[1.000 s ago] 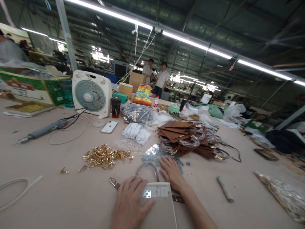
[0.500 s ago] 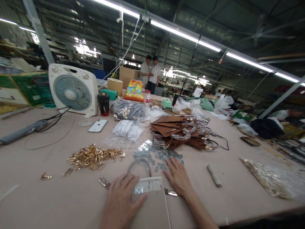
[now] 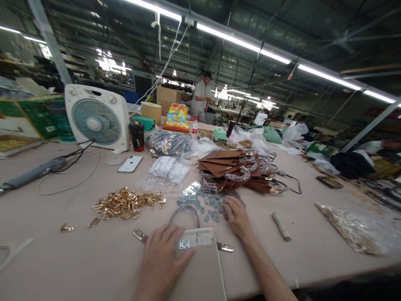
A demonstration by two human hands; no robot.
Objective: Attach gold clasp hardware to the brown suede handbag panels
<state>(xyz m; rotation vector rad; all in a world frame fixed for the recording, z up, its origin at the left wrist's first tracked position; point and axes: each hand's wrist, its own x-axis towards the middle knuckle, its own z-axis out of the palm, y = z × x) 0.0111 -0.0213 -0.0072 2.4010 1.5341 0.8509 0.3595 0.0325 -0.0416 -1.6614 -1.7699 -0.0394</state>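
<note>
My left hand lies flat with fingers stretched and thumb apart on a beige bag panel. The panel has a pale top strip with a small square metal plate beside my thumb. A curved handle in clear wrap rises behind its top edge. Straps with metal fittings stick out at both sides. My right hand is at the right edge of a scatter of small grey metal plates, its fingers curled together. What its fingertips hold, if anything, is hidden.
A heap of gold-coloured metal fittings lies to the left. Brown bag pieces are stacked behind the plates. A fan, phone and dark bottle stand or lie back left. At right are a grey roll and bagged metal parts.
My right hand has gone from spread flat to curled fingers at the small plates, moving slightly right. My left hand stays on the panel. In the background, one person now largely hides the other.
</note>
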